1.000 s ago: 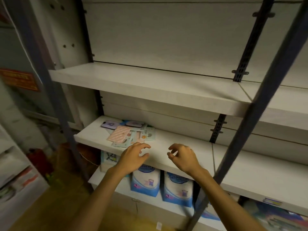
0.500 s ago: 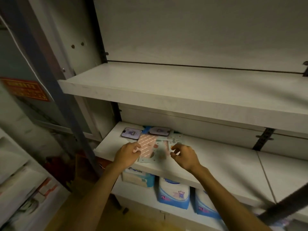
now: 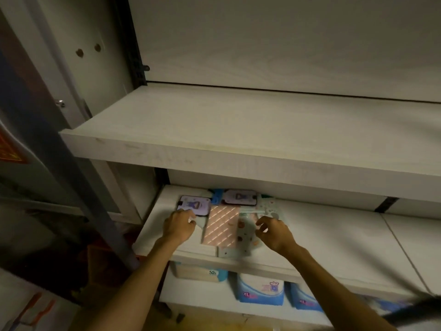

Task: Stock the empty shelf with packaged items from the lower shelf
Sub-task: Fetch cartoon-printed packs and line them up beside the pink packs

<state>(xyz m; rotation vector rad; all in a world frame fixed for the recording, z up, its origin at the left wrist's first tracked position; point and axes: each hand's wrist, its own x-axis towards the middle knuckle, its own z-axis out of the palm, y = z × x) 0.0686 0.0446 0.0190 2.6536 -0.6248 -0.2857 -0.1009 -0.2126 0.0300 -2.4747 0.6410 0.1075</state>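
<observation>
A loose pile of flat packets lies at the left end of the lower shelf (image 3: 334, 237): a pink striped packet (image 3: 222, 225), a pale patterned packet (image 3: 245, 235), and two purple-faced packets (image 3: 194, 205) (image 3: 239, 197) behind them. My left hand (image 3: 179, 226) grips the pile's left edge with curled fingers, just below the near purple packet. At the pile's right side, my right hand (image 3: 274, 231) pinches the patterned packet's edge. The upper shelf (image 3: 238, 130) above is bare.
A dark metal upright (image 3: 78, 177) slants down at the left, close to my left arm. Under the lower shelf stand blue-and-white XL bags (image 3: 261, 291) and a box (image 3: 198, 271). A dark bracket strip (image 3: 385, 203) marks the back wall on the right.
The view has moved closer and leftward. Both hands went from hovering over the shelf's front to closing on the two sides of the packet pile.
</observation>
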